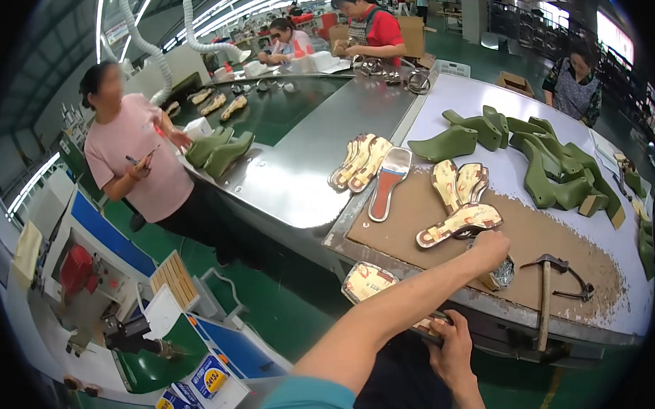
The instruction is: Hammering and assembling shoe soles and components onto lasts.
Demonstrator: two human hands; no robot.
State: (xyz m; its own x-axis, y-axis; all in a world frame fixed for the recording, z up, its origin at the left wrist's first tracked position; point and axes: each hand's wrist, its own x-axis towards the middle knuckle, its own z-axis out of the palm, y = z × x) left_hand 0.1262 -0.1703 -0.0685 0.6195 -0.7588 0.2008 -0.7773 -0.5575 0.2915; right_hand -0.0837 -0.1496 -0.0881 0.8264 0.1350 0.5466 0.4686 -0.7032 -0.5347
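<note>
My left arm crosses over toward the brown board (560, 244) on the bench. Its hand (491, 245) is closed at the mouth of a foil-covered pot (503, 275); whatever the fingers grip is hidden. Lower down, my right hand (453, 349) holds a shoe insole (366, 281) with a cream, printed face, partly covered by my left forearm. Just beyond the left hand lies another cream insole (461, 223) with a brown edge, beside a stacked pair (458, 184). A reddish insole (389, 189) with a silvery end rests at the board's left edge.
A hammer (544, 305) and a dark curved tool (578, 285) lie right of the pot. Green shoe lasts (556, 167) crowd the bench's far side. More insoles (360, 162) sit on the metal table (292, 188). A person in pink (140, 152) stands at left; others work behind.
</note>
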